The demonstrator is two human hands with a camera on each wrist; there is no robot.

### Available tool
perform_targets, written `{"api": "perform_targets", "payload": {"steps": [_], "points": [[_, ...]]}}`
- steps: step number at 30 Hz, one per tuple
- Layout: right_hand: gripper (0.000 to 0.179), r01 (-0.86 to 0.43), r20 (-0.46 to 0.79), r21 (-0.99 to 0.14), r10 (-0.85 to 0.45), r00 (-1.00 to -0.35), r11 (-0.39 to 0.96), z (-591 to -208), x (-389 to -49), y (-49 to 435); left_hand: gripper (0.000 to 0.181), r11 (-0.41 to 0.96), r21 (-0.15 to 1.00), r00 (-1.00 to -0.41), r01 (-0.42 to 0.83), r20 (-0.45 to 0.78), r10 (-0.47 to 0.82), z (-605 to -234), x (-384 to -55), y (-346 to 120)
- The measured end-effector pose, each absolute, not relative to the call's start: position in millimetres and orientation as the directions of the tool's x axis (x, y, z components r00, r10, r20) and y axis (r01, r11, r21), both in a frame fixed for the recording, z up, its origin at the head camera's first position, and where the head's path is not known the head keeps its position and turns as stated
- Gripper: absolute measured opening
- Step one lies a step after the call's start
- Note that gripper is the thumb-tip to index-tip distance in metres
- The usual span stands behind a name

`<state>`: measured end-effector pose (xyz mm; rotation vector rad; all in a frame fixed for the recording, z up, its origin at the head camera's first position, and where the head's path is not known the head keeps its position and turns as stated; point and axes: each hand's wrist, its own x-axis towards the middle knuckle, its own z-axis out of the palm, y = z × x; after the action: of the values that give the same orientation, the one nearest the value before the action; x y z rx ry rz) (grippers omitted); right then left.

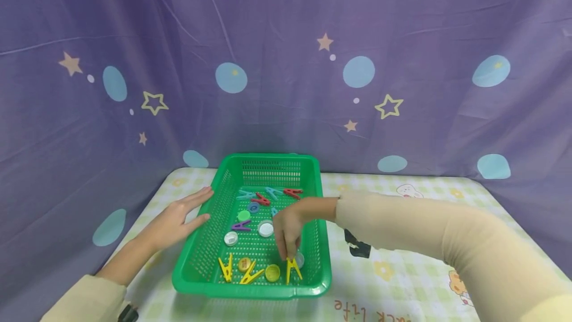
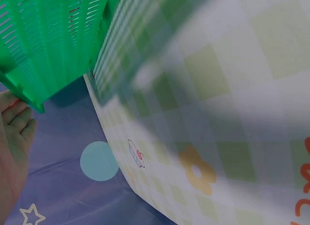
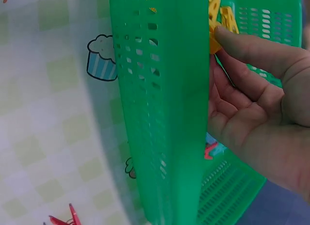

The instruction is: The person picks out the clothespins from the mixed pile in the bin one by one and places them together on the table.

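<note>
The right hand (image 1: 288,227) pinches a yellow V-shaped plastic clip (image 1: 292,268) between thumb and fingers, inside the near right corner of a green basket (image 1: 250,290). The left hand (image 1: 176,217) lies with fingers extended at the basket's left rim. Around them, on the perforated, gridlike floor, sit more slim clips (image 1: 227,268) and round, disc-like caps (image 1: 272,273). Beneath spreads a checked, printed worktop covering (image 1: 402,272); behind hangs creased purple fabric (image 1: 286,14) patterned with stars and ovals.
</note>
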<state>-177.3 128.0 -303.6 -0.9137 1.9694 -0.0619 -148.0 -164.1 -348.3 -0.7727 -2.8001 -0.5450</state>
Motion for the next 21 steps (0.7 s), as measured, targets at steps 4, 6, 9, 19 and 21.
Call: {"api": "perform_targets", "payload": {"steps": [4, 6, 9, 19, 21], "points": [[0.017, -0.517, -0.693, -0.447, -0.648, -0.317, 0.73, -298, -181, 142, 0.056, 0.795, 0.3, -0.846, 0.527, 0.271, 0.459, -348, -148, -164], [0.016, -0.488, -0.677, -0.47, -0.655, -0.337, 0.736, -295, -182, 148, 0.056, 0.794, 0.299, -0.845, 0.53, 0.273, 0.461, -348, -148, -164], [0.016, -0.447, -0.648, -0.503, -0.665, -0.371, 0.739, -291, -183, 157, 0.056, 0.793, 0.295, -0.842, 0.533, 0.278, 0.463, -348, -148, -165], [0.016, -0.158, -0.521, -0.744, -0.712, -0.47, 0.649, -282, -190, 186, 0.055, 0.788, 0.282, -0.831, 0.547, 0.296, 0.471, -351, -149, -165], [0.017, -0.118, -0.493, -0.776, -0.713, -0.499, 0.62, -281, -191, 191, 0.055, 0.79, 0.278, -0.831, 0.546, 0.298, 0.469, -351, -149, -165]]}}
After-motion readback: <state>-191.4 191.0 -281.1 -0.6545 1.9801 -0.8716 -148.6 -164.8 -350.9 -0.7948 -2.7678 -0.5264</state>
